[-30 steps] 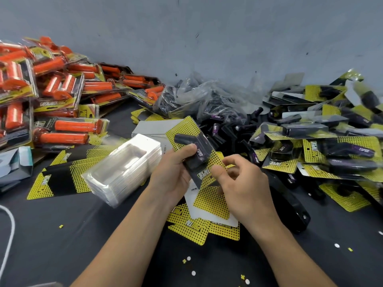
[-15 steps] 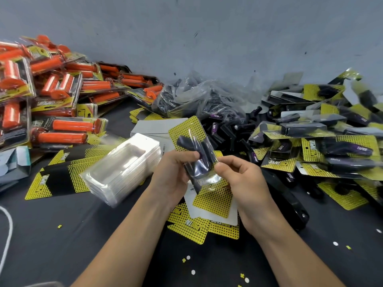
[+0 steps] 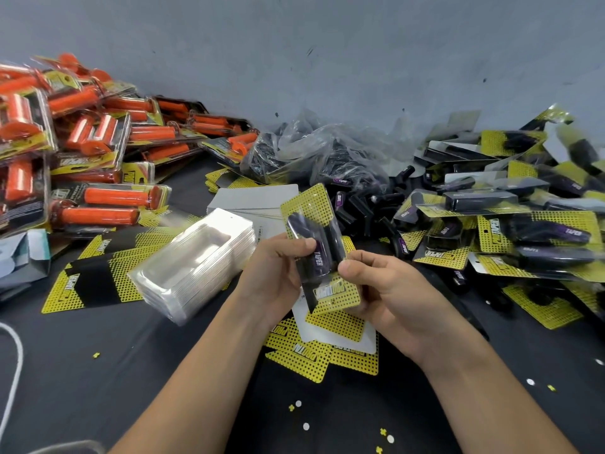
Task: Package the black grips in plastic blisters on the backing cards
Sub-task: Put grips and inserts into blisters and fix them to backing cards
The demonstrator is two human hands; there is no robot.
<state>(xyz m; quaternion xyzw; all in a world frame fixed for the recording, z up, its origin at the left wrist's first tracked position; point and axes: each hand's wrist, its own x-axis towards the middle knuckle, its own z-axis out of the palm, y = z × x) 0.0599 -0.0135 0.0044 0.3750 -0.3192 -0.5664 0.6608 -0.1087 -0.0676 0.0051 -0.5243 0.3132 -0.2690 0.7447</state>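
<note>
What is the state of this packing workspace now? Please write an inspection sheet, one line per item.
Surface: black table cover, largely covered by goods.
Job's things: black grips in a clear plastic blister on a yellow dotted backing card, held up; stack of empty clear blisters at left; loose yellow cards below; pile of loose black grips behind; finished black packs at right.
Clutter: packaged orange grips at left; crumpled clear bag at back; paper punchings scattered.
Hands: left hand and right hand both grip that card and blister.
Cables: white cord at left edge.
Surroundings: plain grey wall.
</note>
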